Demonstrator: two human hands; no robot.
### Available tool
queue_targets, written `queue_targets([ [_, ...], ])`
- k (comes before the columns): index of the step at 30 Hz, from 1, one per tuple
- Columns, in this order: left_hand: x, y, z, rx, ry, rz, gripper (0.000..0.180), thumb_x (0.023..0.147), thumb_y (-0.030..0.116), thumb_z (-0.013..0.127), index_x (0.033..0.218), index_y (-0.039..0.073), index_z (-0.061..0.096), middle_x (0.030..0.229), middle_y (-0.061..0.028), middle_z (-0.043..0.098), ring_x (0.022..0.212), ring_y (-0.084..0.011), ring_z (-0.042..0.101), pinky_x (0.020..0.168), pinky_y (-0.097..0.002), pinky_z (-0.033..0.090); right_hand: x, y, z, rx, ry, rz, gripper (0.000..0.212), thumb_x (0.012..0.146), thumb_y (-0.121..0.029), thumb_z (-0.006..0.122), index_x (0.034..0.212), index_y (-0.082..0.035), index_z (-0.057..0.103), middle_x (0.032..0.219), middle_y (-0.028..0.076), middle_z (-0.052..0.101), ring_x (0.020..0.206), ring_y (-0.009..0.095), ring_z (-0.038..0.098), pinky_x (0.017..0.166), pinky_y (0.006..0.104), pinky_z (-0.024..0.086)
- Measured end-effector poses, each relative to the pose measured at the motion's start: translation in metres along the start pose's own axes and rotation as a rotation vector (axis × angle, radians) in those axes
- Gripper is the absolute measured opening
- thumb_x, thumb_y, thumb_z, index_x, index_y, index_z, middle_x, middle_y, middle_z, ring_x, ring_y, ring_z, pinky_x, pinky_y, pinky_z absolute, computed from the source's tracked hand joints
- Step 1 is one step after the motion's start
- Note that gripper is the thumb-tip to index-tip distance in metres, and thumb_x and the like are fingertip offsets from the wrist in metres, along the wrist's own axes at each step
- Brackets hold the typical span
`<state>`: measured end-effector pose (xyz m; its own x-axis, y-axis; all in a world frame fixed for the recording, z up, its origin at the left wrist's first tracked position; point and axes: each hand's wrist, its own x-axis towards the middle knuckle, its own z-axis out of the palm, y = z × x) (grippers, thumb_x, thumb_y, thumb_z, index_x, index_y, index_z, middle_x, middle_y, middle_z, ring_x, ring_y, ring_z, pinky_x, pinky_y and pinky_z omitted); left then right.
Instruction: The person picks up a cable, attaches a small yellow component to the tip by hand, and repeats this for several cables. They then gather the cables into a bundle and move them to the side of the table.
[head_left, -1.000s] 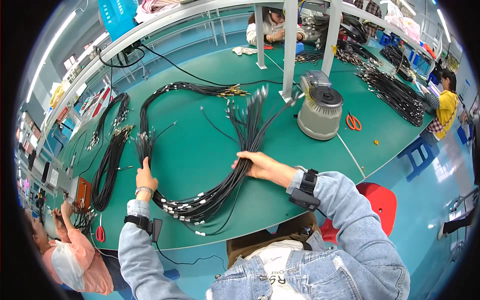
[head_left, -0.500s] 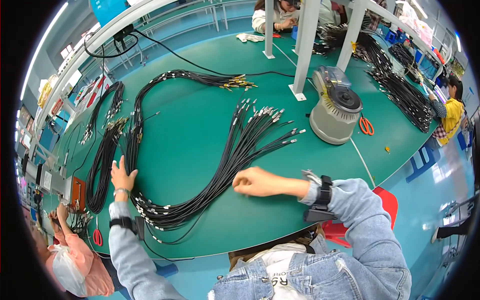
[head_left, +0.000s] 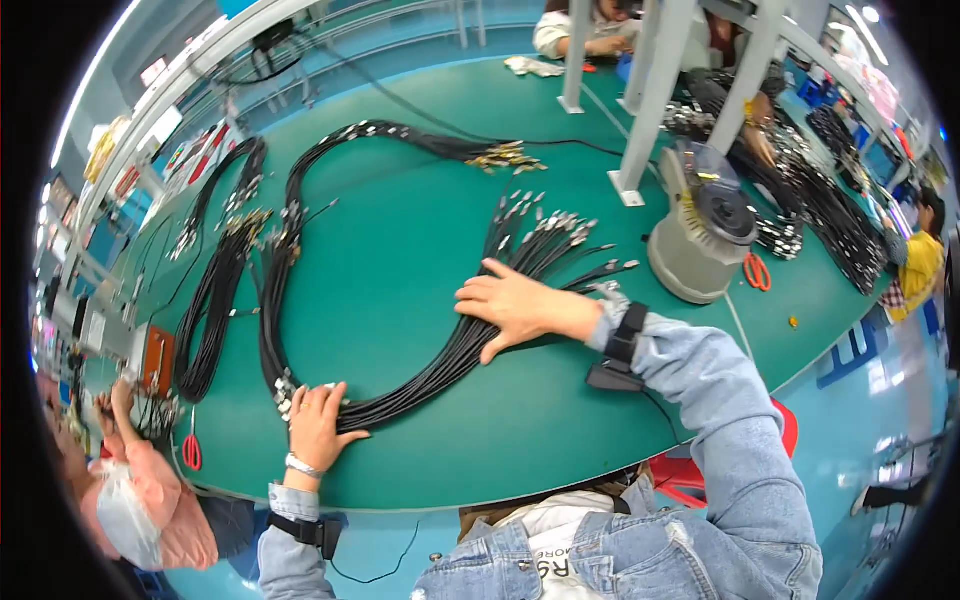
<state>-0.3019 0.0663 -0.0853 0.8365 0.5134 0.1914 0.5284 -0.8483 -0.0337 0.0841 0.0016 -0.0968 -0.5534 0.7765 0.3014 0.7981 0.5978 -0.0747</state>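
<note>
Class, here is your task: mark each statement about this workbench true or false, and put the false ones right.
1. The right hand lies on black cables. True.
2. The left hand hangs clear of the cables. False: the left hand rests on them.
3. The table is red. False: the table is green.
4. Orange scissors lie to the right of the machine. True.

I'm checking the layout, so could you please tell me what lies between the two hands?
The head view shows a curved stretch of black cables between the left hand and right hand.
</note>
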Motion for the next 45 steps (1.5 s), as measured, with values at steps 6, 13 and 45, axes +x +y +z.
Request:
queue_targets([
  [6,0.022,-0.068,0.020,0.100,0.095,-0.067,0.053,0.053,0.027,0.078,0.094,0.005,0.052,0.091,-0.0103,0.051,0.091,-0.0302,0.049,0.083,-0.0415,0.037,0.033,-0.008,0.022,-0.061,0.131,0.131,0.060,0.066,-0.057,0.062,0.092,-0.004,0.054,0.091,0.010,0.050,0.088,0.026,0.048,0.078,0.0400,0.038],
  [13,0.023,-0.104,0.027,0.102,0.099,-0.121,0.045,0.057,0.013,0.075,0.091,0.004,0.048,0.091,-0.0152,0.047,0.092,-0.0355,0.046,0.082,-0.0432,0.037,0.034,-0.042,0.029,-0.047,0.158,0.217,0.049,0.067,-0.044,0.070,0.091,-0.003,0.057,0.090,0.009,0.050,0.091,0.024,0.047,0.074,0.0370,0.038],
  [45,0.077,0.043,-0.002,-0.152,0.036,-0.008,0.057,0.076,0.018,0.065,0.129,0.012,0.043,0.133,-0.0126,0.039,0.124,-0.0317,0.034,0.101,-0.0442,0.025,-0.160,-0.045,-0.074,0.163,0.164,0.469,0.028,0.083,-0.019,0.058,0.108,-0.006,0.054,0.116,0.011,0.050,0.109,0.030,0.047,0.092,0.0428,0.038],
])
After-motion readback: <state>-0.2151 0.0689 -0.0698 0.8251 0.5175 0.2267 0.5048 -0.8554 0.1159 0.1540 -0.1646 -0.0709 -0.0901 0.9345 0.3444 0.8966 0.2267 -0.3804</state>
